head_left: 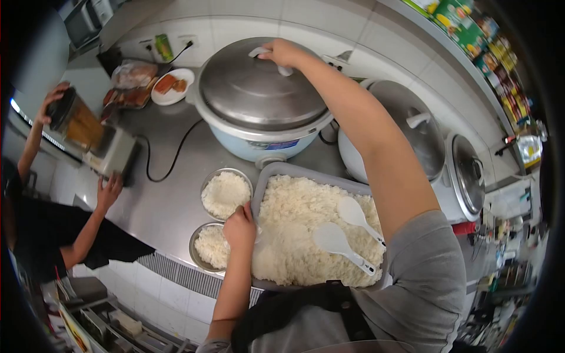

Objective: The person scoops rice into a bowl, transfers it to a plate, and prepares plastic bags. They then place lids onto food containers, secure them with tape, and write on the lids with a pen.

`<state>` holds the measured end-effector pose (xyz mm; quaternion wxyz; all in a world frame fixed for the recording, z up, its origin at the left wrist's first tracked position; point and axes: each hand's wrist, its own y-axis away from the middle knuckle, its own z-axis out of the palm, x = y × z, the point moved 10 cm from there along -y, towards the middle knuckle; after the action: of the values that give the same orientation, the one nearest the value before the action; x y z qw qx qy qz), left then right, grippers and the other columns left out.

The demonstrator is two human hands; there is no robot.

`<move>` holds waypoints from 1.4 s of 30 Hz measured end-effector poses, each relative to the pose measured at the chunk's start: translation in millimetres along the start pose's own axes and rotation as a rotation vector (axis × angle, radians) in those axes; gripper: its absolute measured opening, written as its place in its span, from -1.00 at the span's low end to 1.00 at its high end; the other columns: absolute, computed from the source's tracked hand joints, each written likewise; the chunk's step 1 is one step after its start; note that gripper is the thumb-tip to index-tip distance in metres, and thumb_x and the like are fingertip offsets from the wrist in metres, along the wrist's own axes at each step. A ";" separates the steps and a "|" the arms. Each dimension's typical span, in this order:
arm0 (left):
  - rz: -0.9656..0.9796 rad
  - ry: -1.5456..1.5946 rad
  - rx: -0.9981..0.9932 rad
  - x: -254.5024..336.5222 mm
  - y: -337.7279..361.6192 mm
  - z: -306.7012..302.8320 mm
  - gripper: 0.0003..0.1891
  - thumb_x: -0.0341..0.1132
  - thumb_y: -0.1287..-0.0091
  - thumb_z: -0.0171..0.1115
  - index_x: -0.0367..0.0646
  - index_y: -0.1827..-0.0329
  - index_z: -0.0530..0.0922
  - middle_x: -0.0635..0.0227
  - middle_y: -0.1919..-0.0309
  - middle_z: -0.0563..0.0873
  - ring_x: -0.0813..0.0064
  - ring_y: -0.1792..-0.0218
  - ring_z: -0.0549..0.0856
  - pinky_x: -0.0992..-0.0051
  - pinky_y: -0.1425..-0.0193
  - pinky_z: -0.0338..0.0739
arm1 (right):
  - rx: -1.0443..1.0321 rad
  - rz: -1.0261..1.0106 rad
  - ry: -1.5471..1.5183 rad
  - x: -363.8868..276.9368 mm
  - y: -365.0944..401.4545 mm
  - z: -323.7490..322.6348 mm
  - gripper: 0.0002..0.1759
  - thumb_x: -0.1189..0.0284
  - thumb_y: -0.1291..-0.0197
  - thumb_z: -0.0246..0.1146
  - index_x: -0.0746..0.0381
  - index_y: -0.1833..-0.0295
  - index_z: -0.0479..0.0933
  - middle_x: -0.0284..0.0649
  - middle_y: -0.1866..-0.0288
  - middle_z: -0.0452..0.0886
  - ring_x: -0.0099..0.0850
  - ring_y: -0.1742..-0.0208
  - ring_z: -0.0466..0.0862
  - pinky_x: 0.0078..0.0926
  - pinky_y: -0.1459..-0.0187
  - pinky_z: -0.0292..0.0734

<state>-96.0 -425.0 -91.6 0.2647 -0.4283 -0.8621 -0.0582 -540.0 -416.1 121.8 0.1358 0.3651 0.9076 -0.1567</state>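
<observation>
My right hand [282, 54] is closed around the handle of a big metal lid [259, 88], which sits on a large pale-blue rice cooker [256, 144]. My left hand [240, 228] is closed at the left rim of a grey tray [282, 169] and seems to grip that rim; its fingers are partly hidden. Cooked rice [294, 217] fills the tray. On the rice lie two white rice paddles, one nearer [335, 238] and one farther [353, 212]. Two metal bowls of rice, a far one [250, 177] and a near one [193, 250], stand beside my left hand.
Two more lidded cookers [406, 135] [468, 170] stand at right. A white plate [188, 76] with orange-red food and bagged food [132, 79] are at the back left. A co-worker's hands [109, 191] touch a blender [112, 147]. A black cord [168, 173] crosses the counter.
</observation>
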 end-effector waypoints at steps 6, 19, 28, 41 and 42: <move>0.017 -0.002 0.038 2.0 -0.7 -0.3 -0.53 -0.04 -0.52 0.12 -0.16 0.50 0.61 -0.03 0.61 0.67 -0.13 0.55 0.68 -0.01 0.48 0.50 | 0.267 0.185 -0.014 135.8 7.6 -103.1 -0.68 0.22 -0.31 0.30 0.24 0.08 0.77 0.04 0.05 0.76 -0.04 -0.05 0.72 -0.05 -0.11 0.58; -0.043 0.031 -0.033 -0.2 -5.2 2.0 -0.58 -0.14 -0.53 0.15 -0.16 0.52 0.54 0.03 0.62 0.64 -0.09 0.58 0.65 0.05 0.51 0.45 | -0.228 0.777 -0.148 379.0 50.6 24.4 -0.69 0.55 -0.34 0.17 0.51 -0.11 0.56 0.11 0.01 0.69 -0.07 0.10 0.76 -0.06 0.19 0.66; -0.068 0.060 -0.078 -2.9 -8.4 7.9 -0.63 -0.19 -0.53 0.15 -0.15 0.49 0.54 0.06 0.63 0.64 -0.05 0.60 0.65 0.08 0.53 0.45 | -0.209 1.056 -0.562 398.4 67.0 51.4 -0.74 0.59 -0.38 0.07 0.43 -0.09 0.55 0.02 -0.02 0.68 -0.10 -0.09 0.68 0.00 -0.15 0.61; -0.060 0.056 -0.093 -4.5 -9.4 9.8 -0.65 -0.20 -0.53 0.16 -0.17 0.45 0.57 0.04 0.59 0.66 -0.05 0.57 0.66 0.07 0.52 0.46 | -0.340 1.243 -0.485 451.2 66.1 69.5 -0.86 0.40 -0.40 0.20 0.23 0.15 0.59 -0.24 0.31 0.68 -0.36 0.32 0.67 -0.29 0.14 0.69; -0.064 0.054 -0.098 -4.8 -8.9 10.7 -0.65 -0.20 -0.53 0.16 -0.17 0.45 0.57 0.03 0.59 0.66 -0.05 0.57 0.66 0.07 0.52 0.46 | -0.281 1.229 -0.479 407.5 75.1 55.9 -0.87 0.39 -0.40 0.21 0.22 0.15 0.59 -0.25 0.31 0.68 -0.37 0.32 0.67 -0.29 0.14 0.69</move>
<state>-104.8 -430.5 -102.0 0.2646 -0.4113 -0.8639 -0.1204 -763.6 -133.5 -90.3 0.4439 0.7492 0.4914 -0.0082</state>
